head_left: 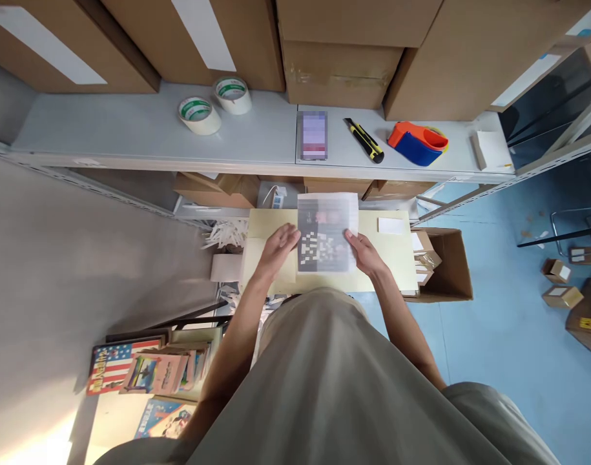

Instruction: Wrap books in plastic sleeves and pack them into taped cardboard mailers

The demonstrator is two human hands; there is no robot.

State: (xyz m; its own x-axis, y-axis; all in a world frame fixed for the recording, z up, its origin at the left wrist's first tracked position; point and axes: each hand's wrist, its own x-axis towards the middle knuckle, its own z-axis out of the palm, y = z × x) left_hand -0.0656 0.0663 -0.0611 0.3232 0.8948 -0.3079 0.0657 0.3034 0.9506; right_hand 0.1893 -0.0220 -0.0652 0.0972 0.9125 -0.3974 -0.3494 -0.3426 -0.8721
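Note:
A thin flat packet, seemingly printed sheets or a booklet in a translucent cover, is held above the pale yellow work board. Its left side looks dark with small light blocks, its right side whitish and smeared by motion. My right hand grips the right edge, thumb on top and fingers underneath. At the left edge is my left hand, its fingers loosely stretched and the tips against or just beside the packet; contact is hard to make out. A white slip lies on the board's right part.
On the grey shelf are two tape rolls, a phone, a yellow-black utility knife, an orange-blue tape dispenser and white cards. An open carton stands right; books lie lower left.

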